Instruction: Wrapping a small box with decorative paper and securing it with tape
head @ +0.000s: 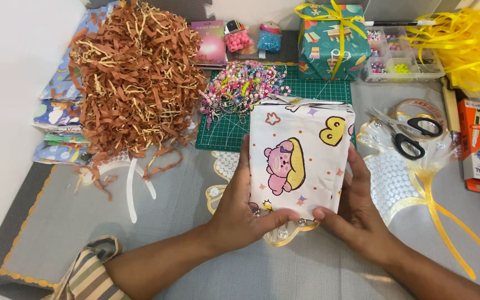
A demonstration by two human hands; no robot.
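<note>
A box wrapped in white cartoon-print paper with a pink bear and yellow shapes stands on the grey mat in the middle. My left hand grips its left side with the thumb across the lower front. Against the box's right side and bottom edge presses my right hand. Under the box lies a clear wrapper with a gold trim.
A heap of brown shredded paper fills the back left. A green cutting mat carries bead chains. Behind stand a teal gift box with yellow ribbon and a bead organiser. Scissors, a tape roll and an orange box lie right.
</note>
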